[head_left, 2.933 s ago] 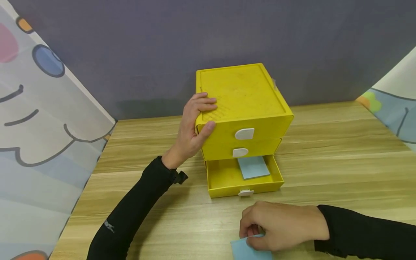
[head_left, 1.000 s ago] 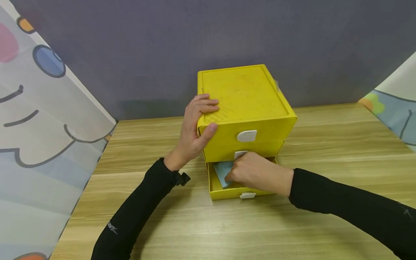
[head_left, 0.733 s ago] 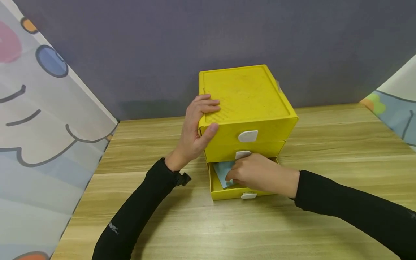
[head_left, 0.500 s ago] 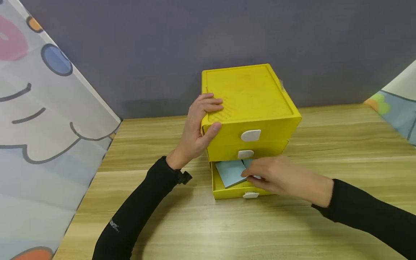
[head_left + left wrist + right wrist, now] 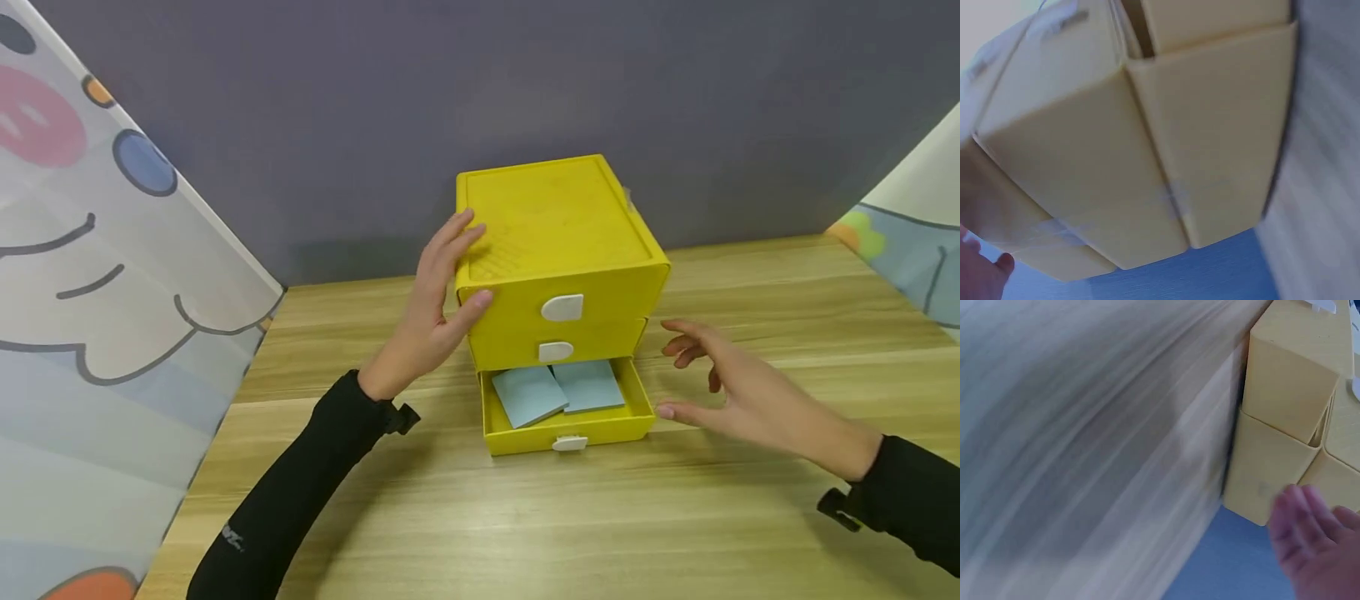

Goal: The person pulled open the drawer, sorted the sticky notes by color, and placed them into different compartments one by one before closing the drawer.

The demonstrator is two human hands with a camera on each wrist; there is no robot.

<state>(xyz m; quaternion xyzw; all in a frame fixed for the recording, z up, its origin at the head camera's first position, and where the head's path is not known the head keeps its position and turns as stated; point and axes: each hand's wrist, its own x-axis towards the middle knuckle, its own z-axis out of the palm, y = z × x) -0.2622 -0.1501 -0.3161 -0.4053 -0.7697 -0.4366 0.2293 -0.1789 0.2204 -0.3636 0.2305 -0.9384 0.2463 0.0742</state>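
Note:
A yellow three-drawer box [image 5: 562,217] stands on the table with its bottom drawer [image 5: 517,441] pulled out. Inside that drawer lie two light-blue square note pads: the left pad [image 5: 529,397] sits slanted, and the right pad [image 5: 589,386] is beside it, their edges meeting. My left hand [image 5: 427,312] is at the box's upper left edge, fingers extended over the top and thumb by the front. Off to the drawer's right, my right hand [image 5: 738,387] holds nothing, fingers and thumb apart. The right wrist view shows its blurred fingers [image 5: 1304,525] near the box's side.
The wood-grain table [image 5: 480,525] spreads in front of and around the box. Behind it rises a dark grey panel [image 5: 337,125]. Cartoon-printed sheets flank both sides, the left sheet [image 5: 112,417] being the larger in view. White tabs, such as the top tab [image 5: 562,307], mark each drawer.
My right hand carried a note pad from the table front into the drawer, let it go beside the other and withdrew rightward. The left hand's fingers have loosened slightly on the box's edge.

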